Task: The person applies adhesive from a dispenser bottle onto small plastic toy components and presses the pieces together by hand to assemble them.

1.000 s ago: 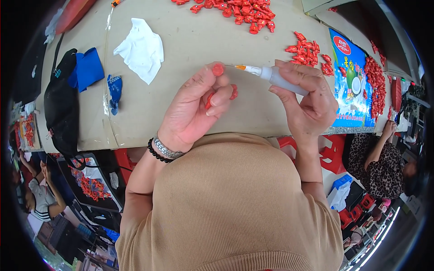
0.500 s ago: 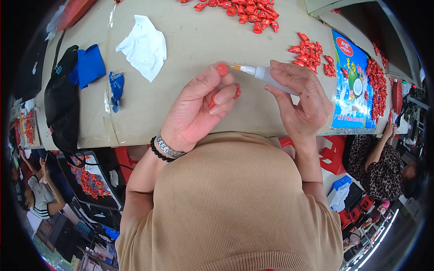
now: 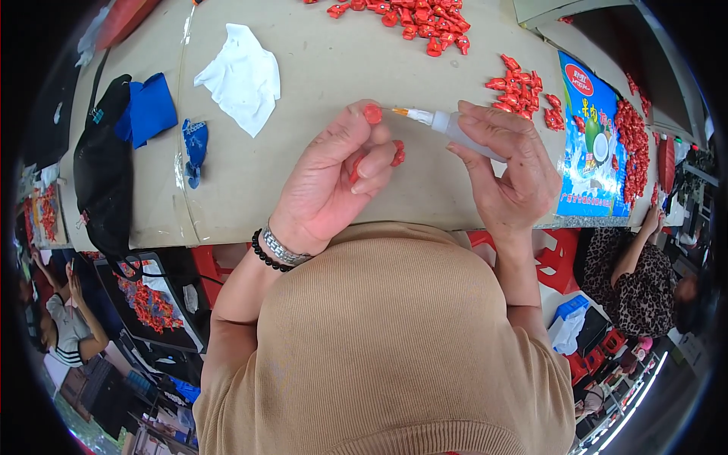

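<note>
Between the thumb and forefinger of my left hand [image 3: 334,159] is a small round red piece [image 3: 372,114]. More red bits [image 3: 398,153] are tucked under the curled fingers of that hand, mostly hidden. My right hand [image 3: 512,155] grips a translucent squeeze bottle [image 3: 464,133] lying nearly level. Its tapered nozzle, with an orange tip [image 3: 400,111], points left at the red piece, a small gap apart. A thin needle seems to stick out of the tip.
Beyond my hands lie a large heap of small red figures [image 3: 425,19] and a smaller group [image 3: 516,89]. To the left are a white cloth [image 3: 241,80], blue cloth pieces [image 3: 154,110] and a black bag [image 3: 105,171]. A printed blue sheet [image 3: 591,152] lies right. Co-workers sit on both sides.
The bottle and my right hand have shifted slightly to the right, so the nozzle tip is a little farther from the red piece. My left hand has hardly moved.
</note>
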`<act>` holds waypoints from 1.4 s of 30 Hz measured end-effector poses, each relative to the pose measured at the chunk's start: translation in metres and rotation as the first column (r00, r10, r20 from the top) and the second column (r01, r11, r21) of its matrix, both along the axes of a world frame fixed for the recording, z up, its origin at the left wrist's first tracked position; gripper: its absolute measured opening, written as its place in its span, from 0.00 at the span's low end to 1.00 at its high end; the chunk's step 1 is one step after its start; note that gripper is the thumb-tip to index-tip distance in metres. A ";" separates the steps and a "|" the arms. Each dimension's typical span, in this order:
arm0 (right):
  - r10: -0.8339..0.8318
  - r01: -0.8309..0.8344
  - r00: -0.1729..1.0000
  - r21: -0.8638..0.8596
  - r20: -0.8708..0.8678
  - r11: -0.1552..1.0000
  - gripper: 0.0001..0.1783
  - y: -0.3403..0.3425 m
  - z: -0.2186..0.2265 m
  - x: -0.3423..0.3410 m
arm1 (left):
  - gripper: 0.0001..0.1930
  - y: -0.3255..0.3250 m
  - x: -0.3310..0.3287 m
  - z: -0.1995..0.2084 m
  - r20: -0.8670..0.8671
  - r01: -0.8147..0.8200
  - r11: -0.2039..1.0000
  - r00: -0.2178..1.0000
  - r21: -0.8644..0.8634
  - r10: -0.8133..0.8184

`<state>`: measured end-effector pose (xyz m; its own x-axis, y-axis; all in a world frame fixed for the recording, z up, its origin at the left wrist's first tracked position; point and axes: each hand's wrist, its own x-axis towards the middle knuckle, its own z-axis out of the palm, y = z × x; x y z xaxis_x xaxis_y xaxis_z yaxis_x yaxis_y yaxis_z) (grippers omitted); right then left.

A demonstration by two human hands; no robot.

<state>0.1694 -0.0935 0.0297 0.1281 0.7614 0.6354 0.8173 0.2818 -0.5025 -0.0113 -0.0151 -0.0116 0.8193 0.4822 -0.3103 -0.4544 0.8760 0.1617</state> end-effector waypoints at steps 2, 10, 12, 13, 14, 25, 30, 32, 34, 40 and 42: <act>-0.047 0.043 0.994 -0.044 -0.097 0.998 0.16 -0.003 0.003 -0.001 | 0.06 0.000 0.000 0.001 0.001 -0.008 1.000 1.000 0.019 0.008; -0.039 0.036 0.998 -0.069 -0.056 0.997 0.15 -0.006 0.001 0.002 | 0.07 0.000 0.002 0.007 -0.069 -0.057 0.997 0.996 0.052 0.061; -0.030 0.028 0.999 -0.075 -0.028 0.997 0.15 -0.006 -0.001 0.002 | 0.06 0.000 0.002 0.007 -0.060 -0.069 0.997 0.996 0.036 0.071; -0.025 0.022 0.999 -0.065 -0.035 0.998 0.15 -0.005 -0.001 0.002 | 0.06 0.000 0.002 0.007 -0.059 -0.069 0.997 0.996 0.036 0.071; -0.019 0.017 0.999 -0.054 -0.042 0.998 0.15 -0.004 -0.002 0.002 | 0.06 -0.001 0.002 0.006 -0.051 -0.061 0.997 0.997 0.047 0.064; -0.021 0.019 0.998 -0.038 -0.063 0.999 0.16 -0.003 -0.002 -0.001 | 0.05 -0.001 0.002 0.006 -0.061 -0.068 0.996 0.996 0.054 0.071; -0.011 0.009 0.998 -0.027 -0.068 1.000 0.16 -0.003 -0.002 -0.001 | 0.05 -0.001 0.002 0.004 -0.047 -0.070 0.995 0.996 0.073 0.073; -0.038 0.034 0.997 -0.072 -0.068 0.997 0.16 -0.005 0.001 -0.003 | 0.05 -0.001 0.002 0.004 -0.046 -0.074 0.995 0.996 0.070 0.077; -0.023 0.019 0.994 -0.042 -0.103 0.999 0.16 -0.004 -0.002 0.000 | 0.05 -0.001 0.002 0.004 -0.043 -0.079 0.995 0.996 0.068 0.082; -0.006 0.005 0.961 -0.003 -0.278 1.000 0.16 -0.004 -0.008 0.001 | 0.06 0.003 0.000 0.004 -0.081 -0.064 0.998 0.995 0.026 0.066; 0.000 -0.002 0.956 -0.006 -0.292 1.000 0.16 -0.004 -0.008 0.001 | 0.07 0.004 -0.001 0.003 0.019 -0.034 0.999 0.999 0.022 0.033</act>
